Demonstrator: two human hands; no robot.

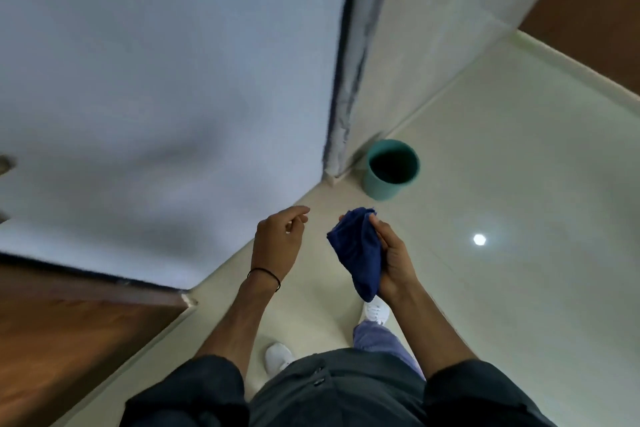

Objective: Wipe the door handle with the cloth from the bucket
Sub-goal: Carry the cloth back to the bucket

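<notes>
Head view: right hand grips blue cloth, left hand loose-fingered, above glossy cream floor near teal bucket.

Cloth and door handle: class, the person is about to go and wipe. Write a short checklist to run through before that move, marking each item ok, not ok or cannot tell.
1. Cloth out of the bucket and in the right hand: ok.
2. Grip on the cloth firm: ok, fingers wrap it, one end hangs down.
3. Left hand free to steady the door: ok, open and holding nothing.
4. Handle in clear view: not ok, only a blurred part at the left edge.
5. Cloth damp: cannot tell.
6. Bucket clear of the feet: ok, it stands by the wall ahead.
</notes>
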